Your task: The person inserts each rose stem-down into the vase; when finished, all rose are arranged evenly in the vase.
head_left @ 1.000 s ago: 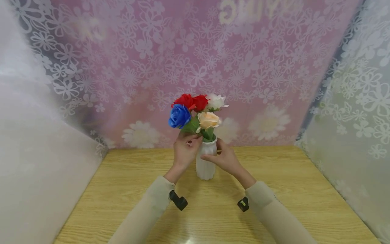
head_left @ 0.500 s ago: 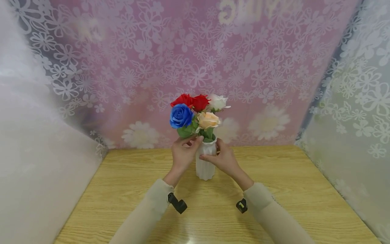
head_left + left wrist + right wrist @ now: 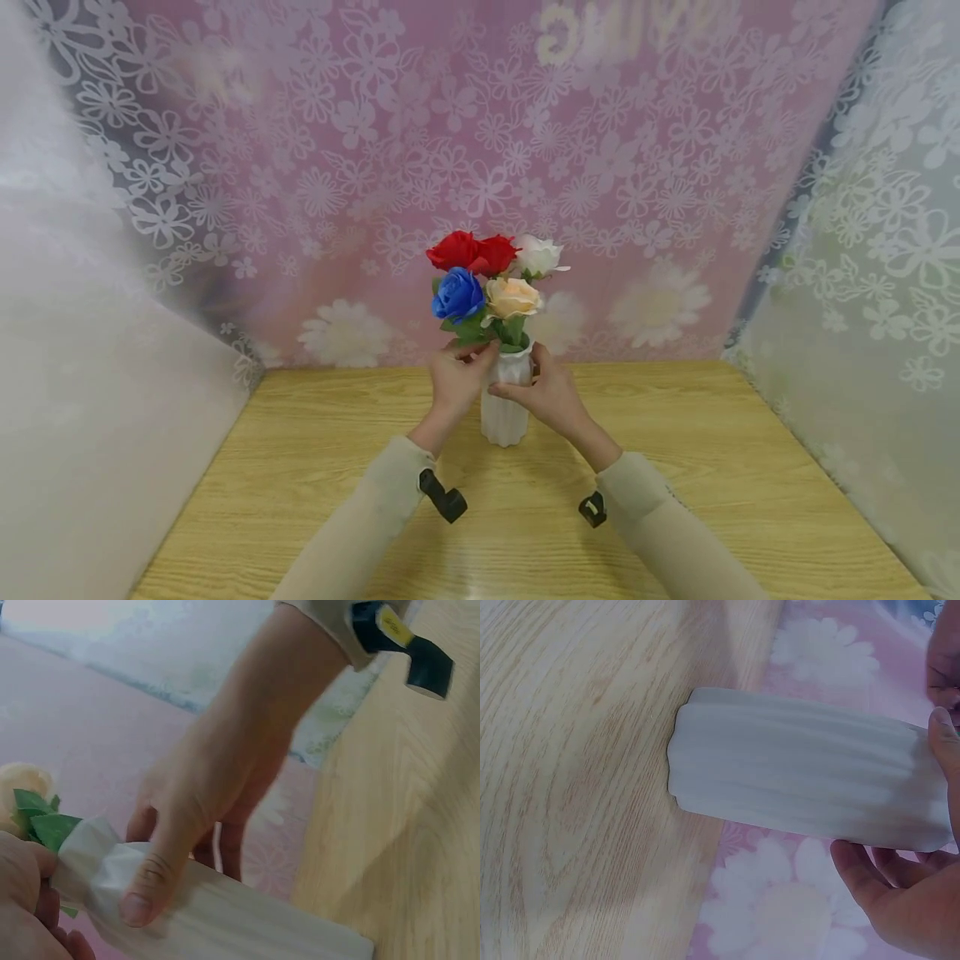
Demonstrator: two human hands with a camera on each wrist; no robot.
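A white ribbed vase (image 3: 504, 421) stands upright on the table, steadied by my right hand (image 3: 555, 396), whose thumb lies across its front and fingers go behind it. The right wrist view shows the vase (image 3: 802, 765) between the thumb and fingers of that hand (image 3: 922, 900). At the rim, my left hand (image 3: 456, 383) pinches the blue rose (image 3: 457, 294) low down under its leaves; the stem is hidden by the fingers. A peach rose (image 3: 513, 297), a white rose (image 3: 538, 254) and two red roses (image 3: 453, 250) rise above the vase mouth.
The wood-grain table (image 3: 645, 500) ends at a pink floral backdrop (image 3: 360, 208) close behind the vase. Pale sheets stand along the left (image 3: 97, 375) and right (image 3: 877, 333) sides. A black camera mount (image 3: 446, 500) hangs from the left sleeve, another (image 3: 592, 508) from the right.
The blue rose first turned its face forward, then moved down and right, closer to the peach rose. My left hand shifted slightly right with it. My right hand stayed on the vase.
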